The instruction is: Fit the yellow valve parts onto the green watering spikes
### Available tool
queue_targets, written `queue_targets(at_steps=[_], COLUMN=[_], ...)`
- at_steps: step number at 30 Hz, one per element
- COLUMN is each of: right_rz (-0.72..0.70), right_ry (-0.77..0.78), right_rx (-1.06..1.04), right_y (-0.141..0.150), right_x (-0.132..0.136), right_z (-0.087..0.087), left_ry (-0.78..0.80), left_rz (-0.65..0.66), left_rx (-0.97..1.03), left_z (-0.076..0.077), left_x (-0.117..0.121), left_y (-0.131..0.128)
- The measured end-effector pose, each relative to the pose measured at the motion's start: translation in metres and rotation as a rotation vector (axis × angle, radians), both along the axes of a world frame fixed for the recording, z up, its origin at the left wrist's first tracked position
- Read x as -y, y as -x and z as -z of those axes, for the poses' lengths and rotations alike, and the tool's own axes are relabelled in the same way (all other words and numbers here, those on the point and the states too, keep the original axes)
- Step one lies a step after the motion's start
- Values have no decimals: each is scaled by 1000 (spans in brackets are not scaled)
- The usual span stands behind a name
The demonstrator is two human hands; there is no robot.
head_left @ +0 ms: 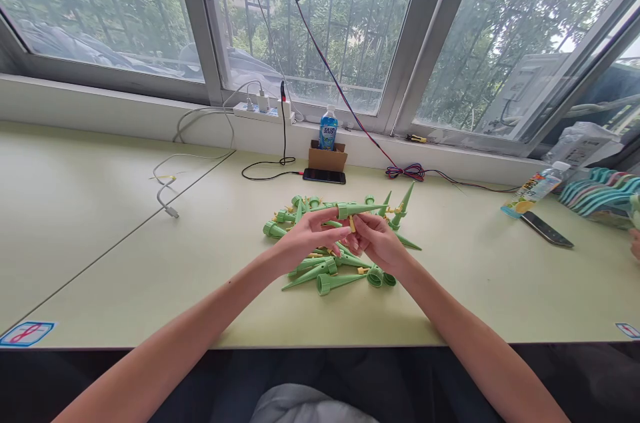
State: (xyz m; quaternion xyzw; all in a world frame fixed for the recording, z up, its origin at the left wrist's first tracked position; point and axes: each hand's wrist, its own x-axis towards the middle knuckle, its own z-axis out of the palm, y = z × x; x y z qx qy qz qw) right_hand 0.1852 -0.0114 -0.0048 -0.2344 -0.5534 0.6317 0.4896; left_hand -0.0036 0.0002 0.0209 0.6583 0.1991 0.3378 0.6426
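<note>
Above a pile of green plant-watering spikes [345, 281], both my hands meet around one green watering spike [357, 210], which lies sideways with its tip to the right. My left hand [313, 233] grips its wide capped end. My right hand [383, 240] is closed with thumb and fingers at a small yellow valve piece [352, 224] just under the spike. Whether the valve is joined to the spike, I cannot tell. The pile holds several spikes, some with yellow valves fitted, pointing in various directions. Fingers partly hide the pile's middle.
Behind the pile, a phone [324, 176] lies before a cardboard box [327, 156] holding a blue bottle [329, 130]. A coiled cable [406, 172] runs rightward. A bottle [535, 190] and another phone [547, 230] lie right, near a person's hand [635, 243]. A white cable [167, 200] lies left.
</note>
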Motion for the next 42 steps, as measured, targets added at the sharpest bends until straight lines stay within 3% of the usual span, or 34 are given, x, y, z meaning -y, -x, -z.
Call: queue_targets(at_steps=[9, 14, 17, 25, 42], right_rz=[-135, -37, 32, 176, 41], right_ry=[36, 37, 31, -107, 42], right_rx=[-42, -9, 13, 100, 64], right_y=[-7, -4, -1, 3, -1], right_x=[-3, -2, -1, -1, 0], right_z=[5, 2, 0, 0, 1], left_ry=[1, 36, 187, 402, 367], left_rz=[59, -13, -38, 36, 115], left_rx=[54, 34, 112, 260, 256], left_z=[-2, 0, 1, 3, 5], left_x=[1, 0, 0, -3, -5], left_y=[1, -1, -3, -2, 2])
